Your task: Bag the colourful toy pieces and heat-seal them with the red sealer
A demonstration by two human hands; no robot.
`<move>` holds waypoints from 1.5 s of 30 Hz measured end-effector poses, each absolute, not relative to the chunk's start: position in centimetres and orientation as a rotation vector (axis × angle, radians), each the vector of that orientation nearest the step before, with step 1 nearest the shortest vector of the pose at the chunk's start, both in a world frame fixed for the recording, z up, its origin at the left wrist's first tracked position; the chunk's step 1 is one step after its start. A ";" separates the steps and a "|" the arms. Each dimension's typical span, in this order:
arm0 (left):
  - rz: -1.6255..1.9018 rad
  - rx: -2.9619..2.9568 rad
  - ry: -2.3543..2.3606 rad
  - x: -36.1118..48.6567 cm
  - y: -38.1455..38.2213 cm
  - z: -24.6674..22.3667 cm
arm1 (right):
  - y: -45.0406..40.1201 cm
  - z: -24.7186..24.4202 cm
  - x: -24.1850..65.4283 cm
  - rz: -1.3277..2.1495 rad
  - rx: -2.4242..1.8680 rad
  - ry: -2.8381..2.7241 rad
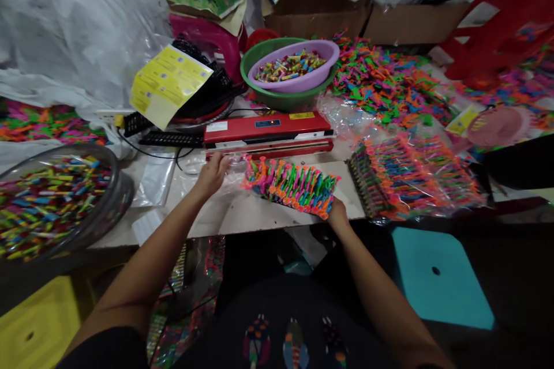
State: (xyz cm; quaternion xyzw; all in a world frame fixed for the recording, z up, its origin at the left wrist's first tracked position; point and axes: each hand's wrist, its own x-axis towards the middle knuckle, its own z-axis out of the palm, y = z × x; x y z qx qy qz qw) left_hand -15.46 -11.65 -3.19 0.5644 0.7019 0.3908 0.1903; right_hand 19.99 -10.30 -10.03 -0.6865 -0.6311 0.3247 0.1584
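A pack of small bright plastic toys (294,184), in rows of orange, green, pink and blue, is held slightly tilted over the table's front edge. My right hand (339,212) grips its right end from below, with most of its fingers hidden behind it. Clear plastic film (234,172) extends from the pack's left end. My left hand (213,174) is closed, pinching the film just in front of a long red heat sealer (268,130). A small orange light glows on the sealer's panel.
Filled packs (415,176) lie on the right. Behind are a lilac basin (331,57) inside a green one, and heaped loose toys (385,83). A grey tub (116,184) of small pieces stands left. A turquoise stool (441,282) and yellow stool (41,320) are below the table.
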 end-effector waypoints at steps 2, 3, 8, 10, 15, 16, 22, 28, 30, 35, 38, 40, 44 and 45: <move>1.036 1.554 1.690 -15.7 -12.2 -3.9 | -9.8 -10.0 20.0 0.849 -2.026 -1.936; 0.998 1.542 1.550 -15.6 -12.4 -4.0 | -9.5 -10.1 20.0 0.810 -2.060 -1.994; 0.769 1.641 1.431 -14.0 -12.6 -2.4 | -8.6 -9.7 19.8 0.729 -2.131 -2.071; 0.760 1.715 1.608 -13.4 -12.5 -1.8 | -8.7 -9.3 20.0 0.779 -2.125 -2.021; 0.866 1.734 1.674 -13.9 -12.3 -1.1 | -9.3 -8.7 20.9 0.925 -2.182 -1.705; 0.889 1.706 1.591 -14.3 -12.2 -1.0 | -9.4 -8.7 21.2 0.920 -2.176 -1.657; 0.833 1.303 1.378 -16.4 -11.9 -1.5 | -11.0 -9.1 22.5 0.724 -1.930 -1.407; 0.630 1.276 2.031 -17.6 -13.8 -5.1 | -17.3 -8.7 20.7 0.721 -1.681 -1.647; 0.595 1.377 2.286 -18.0 -14.9 -5.6 | -19.5 -7.8 19.6 0.750 -1.555 -1.832; 0.802 1.773 2.494 -17.2 -18.3 -2.9 | -19.1 -1.9 18.6 0.339 -1.206 -1.977; 1.176 2.052 2.107 -13.1 -19.9 -2.2 | -12.9 1.7 18.8 0.243 -1.218 -1.809; 1.284 2.075 1.853 -9.1 -20.1 -3.9 | -7.7 2.5 18.7 0.531 -1.316 -1.630; 1.263 1.851 1.953 -3.3 -18.2 -9.7 | -0.4 -0.1 18.5 1.410 -1.520 -1.320; 1.272 1.805 1.995 -2.7 -17.6 -10.9 | 0.2 -1.3 18.6 1.536 -1.554 -1.272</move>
